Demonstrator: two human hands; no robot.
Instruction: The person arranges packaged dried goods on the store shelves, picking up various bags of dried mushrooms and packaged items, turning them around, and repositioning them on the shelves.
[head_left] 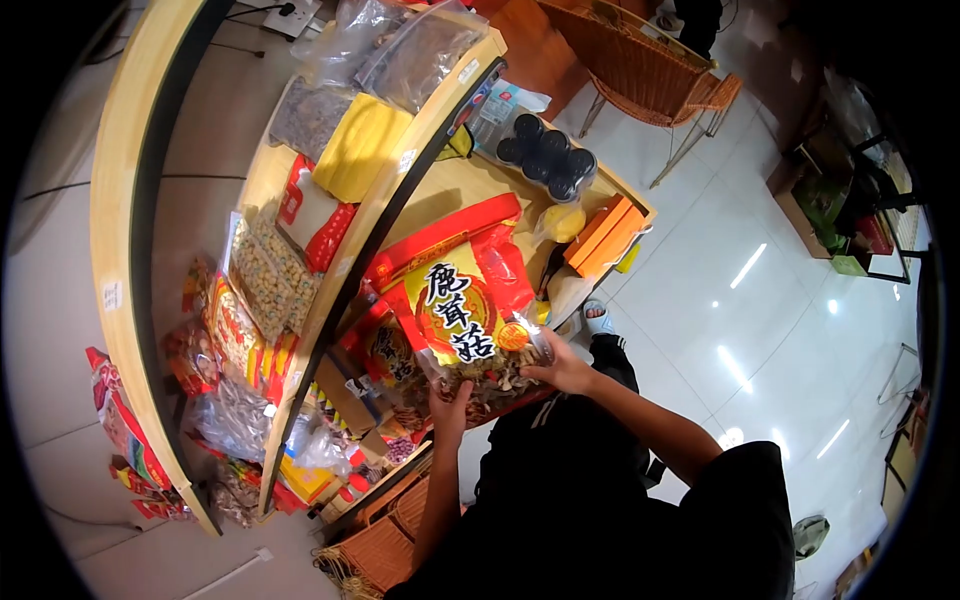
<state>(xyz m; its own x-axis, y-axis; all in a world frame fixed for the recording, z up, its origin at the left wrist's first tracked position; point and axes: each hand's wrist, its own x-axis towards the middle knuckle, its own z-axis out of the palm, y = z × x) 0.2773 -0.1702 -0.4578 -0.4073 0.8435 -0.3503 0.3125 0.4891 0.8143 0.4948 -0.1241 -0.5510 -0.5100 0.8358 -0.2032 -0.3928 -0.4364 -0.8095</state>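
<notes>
Between both hands is a red and yellow bag of dried mushrooms, with large black characters and a clear lower part showing the brown contents. My left hand grips its lower left corner, thumb on the front. At the lower right side, my right hand is closed on the clear edge. The fingers behind the bag are hidden. A similar red bag lies behind it on the shelf, partly covered by the held one.
Wooden shelves curve across the left, loaded with packaged dry goods. A pack of dark-lidded jars and orange boxes stand at the shelf's far end. A wicker chair is at the back; a wicker basket sits below.
</notes>
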